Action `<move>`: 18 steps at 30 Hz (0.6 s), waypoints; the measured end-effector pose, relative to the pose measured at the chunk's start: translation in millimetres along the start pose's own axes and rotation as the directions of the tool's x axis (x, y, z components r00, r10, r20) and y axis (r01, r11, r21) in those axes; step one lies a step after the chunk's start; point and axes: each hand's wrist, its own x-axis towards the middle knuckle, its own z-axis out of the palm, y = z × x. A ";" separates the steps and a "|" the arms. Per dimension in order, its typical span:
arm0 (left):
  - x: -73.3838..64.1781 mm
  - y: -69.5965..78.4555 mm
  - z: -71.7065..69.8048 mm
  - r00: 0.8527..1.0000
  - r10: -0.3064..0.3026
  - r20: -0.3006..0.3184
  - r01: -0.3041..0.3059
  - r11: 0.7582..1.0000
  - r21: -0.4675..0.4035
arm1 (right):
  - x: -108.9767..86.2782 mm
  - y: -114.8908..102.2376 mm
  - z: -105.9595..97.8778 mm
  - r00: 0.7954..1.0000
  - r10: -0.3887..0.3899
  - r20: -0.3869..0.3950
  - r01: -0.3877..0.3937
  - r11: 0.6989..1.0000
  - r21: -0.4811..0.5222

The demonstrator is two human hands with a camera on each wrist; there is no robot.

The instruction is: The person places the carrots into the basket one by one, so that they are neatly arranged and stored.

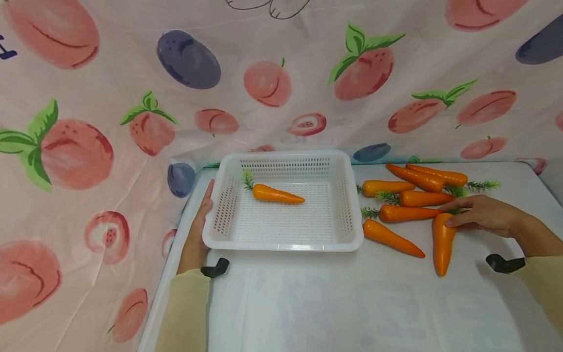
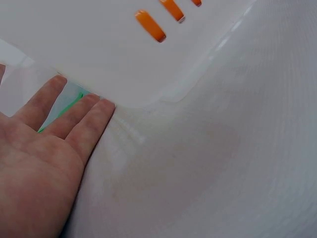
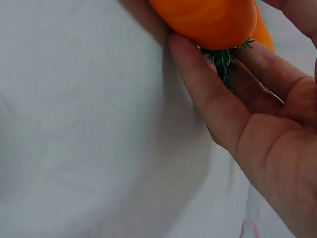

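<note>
A white plastic basket stands on the table with one carrot lying inside. My left hand is at the basket's left side; in the left wrist view its straight fingers reach the basket's lower edge. On the right, my right hand pinches the thick top of a carrot whose tip points toward me. Up close in the right wrist view, thumb and fingers are around this carrot, its green leaves tucked within the hand.
Right of the basket lie several more carrots, among them one nearest the front and one at the back. A fruit-printed cloth hangs behind and to the left of the white table.
</note>
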 end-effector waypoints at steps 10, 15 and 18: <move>1.9 1.0 -0.1 1.000 0.010 0.001 -0.010 0.999 0.035 | 0.9 4.2 -3.2 0.998 -0.005 -0.060 0.001 0.997 -0.081; 2.2 0.4 -2.4 1.000 0.014 0.016 -0.015 0.999 0.043 | -2.5 6.1 -5.1 0.996 -0.009 -0.086 -0.002 0.993 -0.119; 0.8 0.2 -1.6 1.000 -0.001 0.006 0.001 1.000 0.024 | -4.0 7.3 -6.7 0.995 -0.012 -0.097 0.002 0.995 -0.101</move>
